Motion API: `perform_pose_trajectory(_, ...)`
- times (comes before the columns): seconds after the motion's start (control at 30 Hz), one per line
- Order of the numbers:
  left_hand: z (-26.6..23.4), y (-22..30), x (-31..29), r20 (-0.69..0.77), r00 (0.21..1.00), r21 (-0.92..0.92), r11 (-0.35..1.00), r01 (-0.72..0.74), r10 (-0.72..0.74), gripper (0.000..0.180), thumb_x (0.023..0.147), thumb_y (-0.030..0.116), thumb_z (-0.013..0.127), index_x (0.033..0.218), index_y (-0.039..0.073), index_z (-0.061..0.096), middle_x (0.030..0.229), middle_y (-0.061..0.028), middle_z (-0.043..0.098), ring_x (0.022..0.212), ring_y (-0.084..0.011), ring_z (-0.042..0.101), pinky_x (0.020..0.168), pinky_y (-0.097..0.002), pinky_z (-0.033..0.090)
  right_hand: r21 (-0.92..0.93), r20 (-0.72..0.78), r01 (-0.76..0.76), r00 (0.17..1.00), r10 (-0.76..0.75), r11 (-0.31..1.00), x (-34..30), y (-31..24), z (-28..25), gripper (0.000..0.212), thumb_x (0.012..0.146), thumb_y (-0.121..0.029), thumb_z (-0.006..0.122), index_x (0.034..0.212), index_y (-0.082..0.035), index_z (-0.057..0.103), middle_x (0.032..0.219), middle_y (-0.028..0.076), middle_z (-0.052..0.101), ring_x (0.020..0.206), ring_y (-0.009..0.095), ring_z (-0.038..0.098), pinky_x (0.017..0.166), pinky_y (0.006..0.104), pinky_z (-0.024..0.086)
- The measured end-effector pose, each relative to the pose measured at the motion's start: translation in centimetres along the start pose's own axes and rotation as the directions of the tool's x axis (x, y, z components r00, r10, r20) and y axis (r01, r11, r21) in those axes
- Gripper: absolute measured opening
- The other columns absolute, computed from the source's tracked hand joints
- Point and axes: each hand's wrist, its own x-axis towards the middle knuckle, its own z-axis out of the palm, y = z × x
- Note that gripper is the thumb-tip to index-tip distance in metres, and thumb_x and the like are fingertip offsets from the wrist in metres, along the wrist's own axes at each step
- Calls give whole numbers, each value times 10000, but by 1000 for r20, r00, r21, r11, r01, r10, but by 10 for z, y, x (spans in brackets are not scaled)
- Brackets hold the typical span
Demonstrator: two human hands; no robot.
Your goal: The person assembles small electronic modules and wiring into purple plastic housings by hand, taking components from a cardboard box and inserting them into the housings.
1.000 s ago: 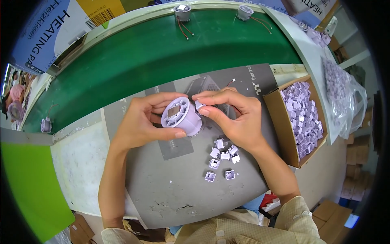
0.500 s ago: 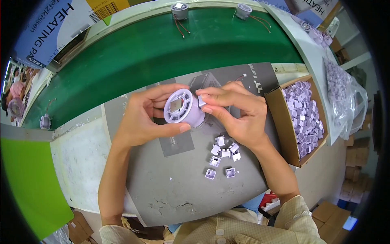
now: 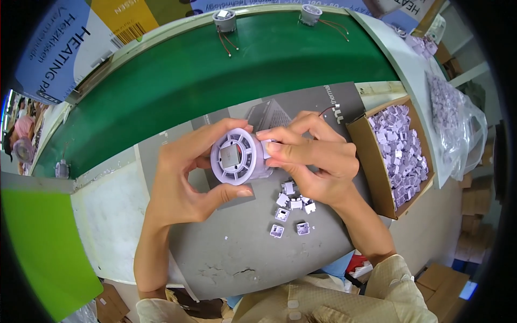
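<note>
My left hand (image 3: 186, 172) is curled round a lilac round plastic housing (image 3: 243, 176), its spoked open face turned toward me and to the left. A square metal block (image 3: 230, 156) sits in the middle of that face. Thumb and fingers of my right hand (image 3: 318, 156) pinch a small lilac plastic piece (image 3: 267, 149) and press it to the housing's right side; my fingertips partly hide it. Below the right hand, several small lilac box-shaped pieces (image 3: 295, 203) lie loose on the grey mat (image 3: 226, 253).
An open cardboard box (image 3: 371, 177) full of the same small pieces stands at right, with a clear plastic bag (image 3: 466, 129) of parts beyond. Across the far side runs a green conveyor belt (image 3: 177, 91), carrying round housings (image 3: 224, 21) with red wires. Printed cartons (image 3: 64, 48) stand behind it.
The housing has come slightly lower and its face has turned more toward me. My right fingers have shifted along with it, still pinching the small piece against its side.
</note>
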Motion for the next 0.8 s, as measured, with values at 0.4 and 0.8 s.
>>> perform_pose_trajectory(0.4,10,-1,3,-80,997,184,983,-7,22,741,705,73,879,1371,10,558,1320,-162,630,1150,-275,654,926,-379,583,-187,82,-64,993,80,980,12,12,-19,241,752,-243,829,941,-95,807,919,64,762,695,199,632,664,343,487)
perform_pose_trajectory(0.8,-89,-16,-5,-350,936,454,865,212,-46,665,750,84,856,1348,1,577,1236,-146,667,1122,-201,652,964,-345,534,-439,172,-187,942,287,879,0,20,-19,380,813,-280,796,1115,-68,705,983,104,699,951,293,638,773,401,551)
